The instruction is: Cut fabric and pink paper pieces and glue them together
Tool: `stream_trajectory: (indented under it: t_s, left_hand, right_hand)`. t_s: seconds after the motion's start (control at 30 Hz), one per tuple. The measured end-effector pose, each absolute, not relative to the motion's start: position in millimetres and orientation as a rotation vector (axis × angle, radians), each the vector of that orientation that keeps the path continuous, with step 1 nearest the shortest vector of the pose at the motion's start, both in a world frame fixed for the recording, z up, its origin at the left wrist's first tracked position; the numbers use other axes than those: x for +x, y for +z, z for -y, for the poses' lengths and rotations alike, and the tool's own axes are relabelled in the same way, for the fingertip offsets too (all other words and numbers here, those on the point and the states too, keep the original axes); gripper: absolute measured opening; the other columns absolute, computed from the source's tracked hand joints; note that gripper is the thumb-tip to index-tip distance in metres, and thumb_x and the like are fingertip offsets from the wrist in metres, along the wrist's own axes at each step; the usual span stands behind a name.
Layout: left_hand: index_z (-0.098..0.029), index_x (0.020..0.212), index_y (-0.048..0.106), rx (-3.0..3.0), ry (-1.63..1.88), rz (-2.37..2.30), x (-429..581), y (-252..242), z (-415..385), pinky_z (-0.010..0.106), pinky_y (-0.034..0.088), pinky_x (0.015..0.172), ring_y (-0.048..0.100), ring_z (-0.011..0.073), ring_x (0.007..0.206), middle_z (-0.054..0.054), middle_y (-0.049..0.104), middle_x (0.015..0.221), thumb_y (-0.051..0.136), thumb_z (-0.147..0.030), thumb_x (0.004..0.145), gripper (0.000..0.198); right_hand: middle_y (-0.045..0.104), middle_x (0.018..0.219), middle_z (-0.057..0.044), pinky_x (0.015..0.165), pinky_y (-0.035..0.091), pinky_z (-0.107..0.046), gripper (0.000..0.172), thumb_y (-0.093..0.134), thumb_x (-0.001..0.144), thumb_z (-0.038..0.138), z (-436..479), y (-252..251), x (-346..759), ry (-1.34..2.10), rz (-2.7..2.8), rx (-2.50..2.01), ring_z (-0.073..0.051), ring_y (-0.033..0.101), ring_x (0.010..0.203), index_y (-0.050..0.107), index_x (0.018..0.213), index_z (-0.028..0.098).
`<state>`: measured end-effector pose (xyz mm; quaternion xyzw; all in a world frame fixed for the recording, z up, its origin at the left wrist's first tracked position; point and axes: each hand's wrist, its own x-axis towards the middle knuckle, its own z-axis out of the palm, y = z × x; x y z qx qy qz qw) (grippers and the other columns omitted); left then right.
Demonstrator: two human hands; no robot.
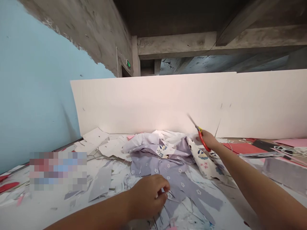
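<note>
A lilac floral baby sleepsuit [168,174] lies spread on the paper-strewn table [43,212], bunched with white floral fabric [200,159] at its far end. My right hand [206,140] is raised above the white fabric and is shut on red-handled scissors [203,140], whose blades point up and left. My left hand [148,196] rests over the lilac legs with its fingers curled. A thin metal piece [171,193] pokes out from those fingertips. Much of it is hidden by my fingers.
Loose white and grey paper scraps [96,137] cover the table. A tall white board [153,105] stands along the far side, with a blue wall at left. Red and pink sheets [244,148], a metal ruler [261,154] and a grey block [285,172] lie at right.
</note>
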<state>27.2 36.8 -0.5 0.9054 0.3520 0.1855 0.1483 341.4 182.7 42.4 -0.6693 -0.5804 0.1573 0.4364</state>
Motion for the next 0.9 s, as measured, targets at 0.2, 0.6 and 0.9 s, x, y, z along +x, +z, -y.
stream_trajectory:
  t_s: [0.2,0.6,0.9]
  left_hand:
    - [-0.021,0.085,0.054,2.566,0.539,-1.024,29.7,6.4,-37.2,0.025,0.041,0.068,0.053,0.0133,0.074,0.002,0.058,0.085,0.043,-0.020,0.073,0.016]
    - [-0.022,0.109,0.047,2.213,1.206,-1.117,78.0,64.0,-98.6,0.028,0.043,0.066,0.055,0.0176,0.079,0.006,0.058,0.097,0.055,-0.034,0.069,0.042]
    - [-0.021,0.078,0.056,2.078,1.469,-1.156,27.8,134.5,-117.9,0.020,0.038,0.051,0.050,0.0107,0.059,-0.003,0.056,0.071,0.045,-0.023,0.068,0.015]
  right_hand:
    - [0.040,0.053,0.006,0.046,0.035,-0.023,0.018,0.057,0.065,0.020,-143.9,96.8,327.7,0.622,1.311,-1.209,-0.010,0.044,0.047,0.039,0.069,0.022]
    - [0.049,0.060,0.003,0.050,0.046,-0.025,0.019,0.058,0.054,0.011,-80.8,135.2,237.3,1.136,1.242,-0.826,-0.012,0.052,0.053,0.047,0.068,0.019]
    - [0.044,0.047,0.004,0.035,0.035,-0.021,0.023,0.068,0.061,0.024,-97.5,142.3,263.2,1.088,1.228,-0.814,-0.007,0.041,0.039,0.046,0.057,0.017]
